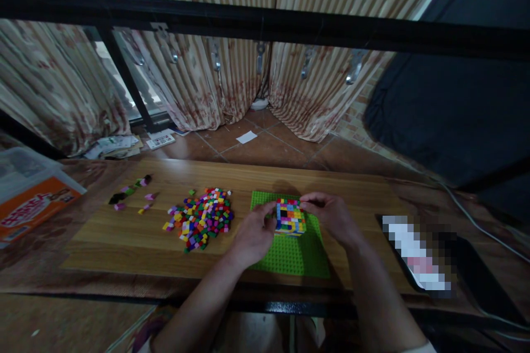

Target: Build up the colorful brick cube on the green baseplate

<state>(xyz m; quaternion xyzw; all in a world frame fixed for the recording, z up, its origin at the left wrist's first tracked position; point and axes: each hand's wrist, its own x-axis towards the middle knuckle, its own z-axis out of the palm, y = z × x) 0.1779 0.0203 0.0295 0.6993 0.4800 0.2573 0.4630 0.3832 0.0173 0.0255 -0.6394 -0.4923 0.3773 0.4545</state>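
A multicoloured structure of building bricks (291, 219) sits over a green studded baseplate (290, 259). It looks box-like, with a dark square spot in its upper face. My left hand (256, 231) is closed on its left side, thumb and fingers against the bricks. From the right, my right hand (329, 215) has its thumb and fingertips closed at the far right corner of the structure. Whether a small loose brick is between those fingertips cannot be made out. Left of the baseplate lies a heap of small loose bricks (202, 218) in many colours.
A wooden board (136, 248) carries everything. More bricks (130, 190) are scattered at its far left. A clear plastic tub (37, 193) with an orange label stands left. A phone-like device (414, 253) with a blurred screen lies right, near a white cable (467, 215). A black bar (265, 22) crosses beyond.
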